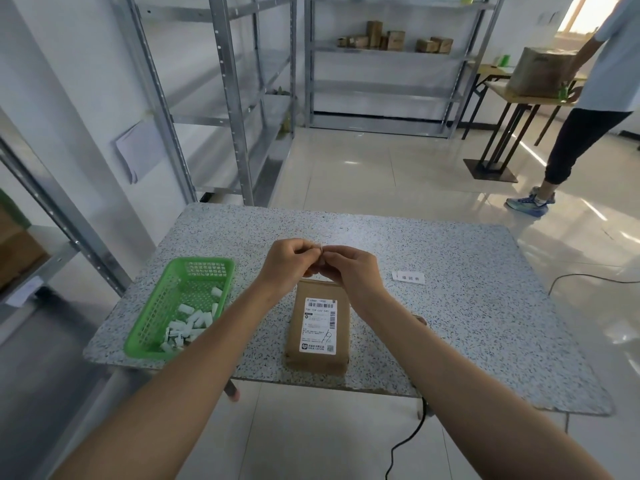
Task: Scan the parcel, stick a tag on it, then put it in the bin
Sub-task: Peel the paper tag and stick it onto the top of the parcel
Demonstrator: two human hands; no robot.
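Observation:
A brown cardboard parcel (pixel 318 327) with a white shipping label lies flat near the table's front edge. Just above its far end, my left hand (pixel 289 263) and my right hand (pixel 346 268) meet fingertip to fingertip, pinching a small white tag (pixel 321 250) between them. Most of the tag is hidden by my fingers. A green plastic basket (pixel 207 268) at the left holds several white tags.
The speckled grey table (pixel 450 306) carries a small white paper slip (pixel 408 277) at the right. A black cable hangs below the front edge. Metal shelving stands behind and to the left. Another person stands by a table with a box at the far right.

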